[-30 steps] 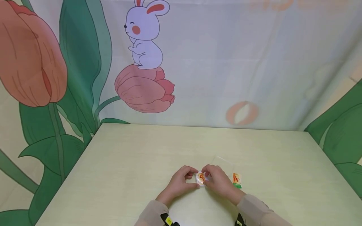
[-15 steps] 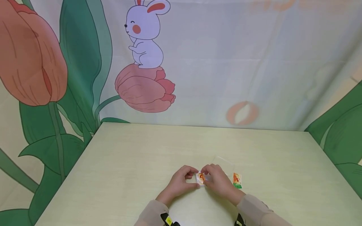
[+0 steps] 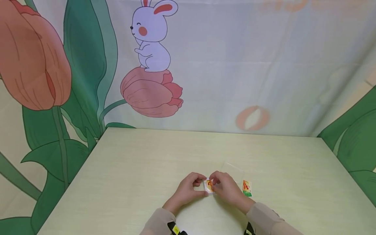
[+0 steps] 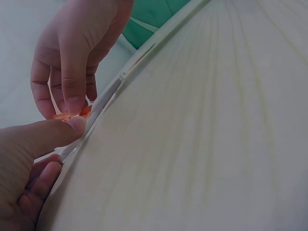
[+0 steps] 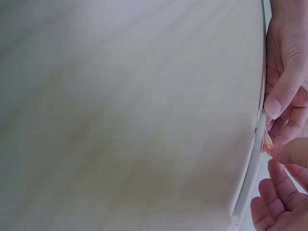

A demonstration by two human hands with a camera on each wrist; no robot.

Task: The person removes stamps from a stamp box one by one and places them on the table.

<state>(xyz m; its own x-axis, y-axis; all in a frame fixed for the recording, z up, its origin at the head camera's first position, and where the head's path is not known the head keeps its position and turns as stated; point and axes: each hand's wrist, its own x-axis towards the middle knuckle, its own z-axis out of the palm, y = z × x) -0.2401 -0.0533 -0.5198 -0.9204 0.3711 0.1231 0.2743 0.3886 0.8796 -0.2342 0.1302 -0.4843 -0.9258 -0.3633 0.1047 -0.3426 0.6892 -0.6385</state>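
Observation:
A small, thin white square (image 3: 206,190) lies on the table in front of the person, with a small orange picture piece (image 3: 210,183) on top. My left hand (image 3: 189,187) holds the square at its left side, thumb at the near edge and fingers at the far edge. From the right, my right hand (image 3: 227,189) pinches the orange piece between thumb and fingertips. The left wrist view shows this orange piece (image 4: 72,114) standing slightly up from the flat square, partly covered by fingers. Its orange edge (image 5: 267,143) peeks out beside the thumb in the right wrist view.
A small orange and green picture card (image 3: 247,188) lies right of the right hand. Behind that hand is a clear plastic sheet (image 3: 235,170), partly hidden. The pale table (image 3: 152,156) meets a printed curtain (image 3: 217,78) at its far edge.
Both hands and the square have stayed in almost the same place. The right fingertips still pinch the orange piece, and the head view has shifted very slightly.

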